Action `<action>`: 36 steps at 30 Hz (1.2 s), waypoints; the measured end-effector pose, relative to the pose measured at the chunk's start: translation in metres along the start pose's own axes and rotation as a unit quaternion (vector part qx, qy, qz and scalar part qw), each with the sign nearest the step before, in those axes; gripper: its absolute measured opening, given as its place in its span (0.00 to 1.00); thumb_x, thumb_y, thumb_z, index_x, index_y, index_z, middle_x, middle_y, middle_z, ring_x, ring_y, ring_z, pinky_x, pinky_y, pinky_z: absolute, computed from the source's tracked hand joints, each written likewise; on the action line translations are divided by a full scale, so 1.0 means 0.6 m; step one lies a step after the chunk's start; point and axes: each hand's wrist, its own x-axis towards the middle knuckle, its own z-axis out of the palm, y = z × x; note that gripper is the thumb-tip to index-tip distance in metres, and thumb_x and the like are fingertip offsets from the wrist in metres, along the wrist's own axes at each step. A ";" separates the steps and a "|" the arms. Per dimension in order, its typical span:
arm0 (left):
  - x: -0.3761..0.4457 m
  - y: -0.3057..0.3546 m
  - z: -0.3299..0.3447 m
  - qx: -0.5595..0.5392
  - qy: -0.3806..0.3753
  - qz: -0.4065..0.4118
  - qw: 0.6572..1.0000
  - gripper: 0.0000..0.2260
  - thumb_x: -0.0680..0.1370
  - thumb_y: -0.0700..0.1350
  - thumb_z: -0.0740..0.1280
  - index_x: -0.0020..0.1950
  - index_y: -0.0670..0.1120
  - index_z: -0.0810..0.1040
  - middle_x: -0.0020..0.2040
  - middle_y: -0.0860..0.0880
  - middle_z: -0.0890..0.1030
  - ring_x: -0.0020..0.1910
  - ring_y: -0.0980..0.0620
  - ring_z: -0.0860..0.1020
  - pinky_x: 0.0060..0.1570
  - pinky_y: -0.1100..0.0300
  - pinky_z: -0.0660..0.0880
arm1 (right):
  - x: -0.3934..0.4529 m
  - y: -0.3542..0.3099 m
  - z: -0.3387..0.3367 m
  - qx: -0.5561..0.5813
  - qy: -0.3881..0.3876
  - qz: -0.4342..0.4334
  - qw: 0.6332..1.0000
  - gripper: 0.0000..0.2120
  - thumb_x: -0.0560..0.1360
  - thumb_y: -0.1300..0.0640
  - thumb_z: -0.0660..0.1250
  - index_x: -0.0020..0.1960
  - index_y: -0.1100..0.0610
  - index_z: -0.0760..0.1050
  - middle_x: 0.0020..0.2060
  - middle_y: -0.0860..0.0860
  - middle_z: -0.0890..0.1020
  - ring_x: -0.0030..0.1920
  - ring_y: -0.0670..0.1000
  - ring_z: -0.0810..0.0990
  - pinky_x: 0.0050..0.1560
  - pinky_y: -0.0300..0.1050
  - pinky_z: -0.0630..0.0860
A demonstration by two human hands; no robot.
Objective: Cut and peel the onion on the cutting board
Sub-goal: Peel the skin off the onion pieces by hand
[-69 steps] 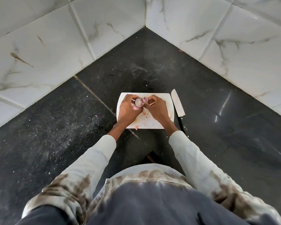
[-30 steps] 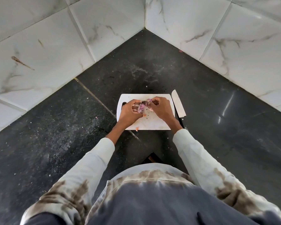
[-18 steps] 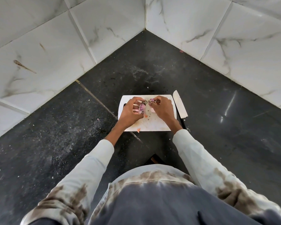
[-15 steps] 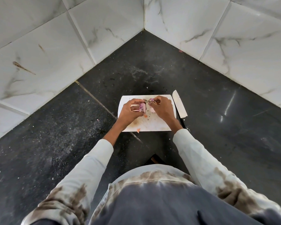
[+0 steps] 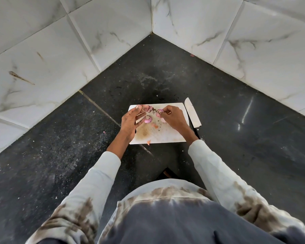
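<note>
**Two hands over the board, onion piece between them**

Two bare hands worked above the white rectangular cutting board [image 5: 162,136], which lay on the dark speckled stone counter [image 5: 60,138] in a corner of white marbled wall tiles [image 5: 42,59]. Furthest left, the left hand [image 5: 130,120] hung over the board's left edge with its fingers nearly straight and spread, gripping nothing that could be seen. Just right of those fingertips, touching or almost touching them, a small pink-purple onion piece [image 5: 148,119] lay on the board; this hand looked the nearer to it, the piece lying toward its palm side. It was too small to judge a long axis. More pinkish skin scraps [image 5: 146,107] sat along the far edge. Further right, the right hand [image 5: 173,117] had its fingers curled, pinching another pink scrap [image 5: 160,111], apparently peel being stripped, though the grip was partly hidden. Brown staining and small orange bits marked the board's near half. Beyond the board's right edge lay a pale, broad-bladed knife [image 5: 192,112], untouched, its tip pointing away from the person. Peeling seemed under way, not finished.
</note>
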 end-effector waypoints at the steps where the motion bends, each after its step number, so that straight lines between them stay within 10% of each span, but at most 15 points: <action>1: 0.001 0.000 0.000 -0.007 -0.001 -0.001 1.000 0.19 0.82 0.48 0.73 0.69 0.38 0.81 0.62 0.42 0.87 0.62 0.46 0.86 0.67 0.45 0.81 | -0.001 0.000 0.000 0.009 -0.003 0.000 1.000 0.07 0.80 0.53 0.72 0.52 0.57 0.82 0.49 0.51 0.86 0.45 0.48 0.82 0.43 0.36 0.74; 10: 0.002 -0.001 0.007 -0.050 -0.009 -0.007 0.999 0.17 0.82 0.42 0.73 0.67 0.34 0.81 0.60 0.38 0.87 0.61 0.43 0.87 0.66 0.48 0.81 | 0.000 0.008 -0.003 0.003 -0.025 -0.008 1.000 0.08 0.79 0.53 0.74 0.51 0.57 0.82 0.47 0.50 0.85 0.47 0.49 0.83 0.47 0.42 0.77; 17: 0.000 -0.003 0.014 -0.042 -0.021 -0.023 0.999 0.12 0.83 0.42 0.71 0.63 0.37 0.83 0.58 0.39 0.87 0.59 0.42 0.87 0.65 0.46 0.82 | 0.007 -0.007 0.004 -0.040 0.003 -0.057 0.998 0.10 0.79 0.49 0.69 0.57 0.49 0.85 0.64 0.49 0.80 0.65 0.55 0.77 0.64 0.58 0.77; 36: 0.005 -0.008 0.020 -0.021 -0.030 -0.014 0.999 0.16 0.84 0.39 0.69 0.72 0.40 0.78 0.61 0.38 0.86 0.57 0.43 0.87 0.65 0.46 0.82 | 0.000 -0.027 0.022 -0.080 0.008 -0.056 0.995 0.09 0.78 0.47 0.74 0.45 0.51 0.81 0.43 0.48 0.85 0.45 0.50 0.82 0.55 0.52 0.83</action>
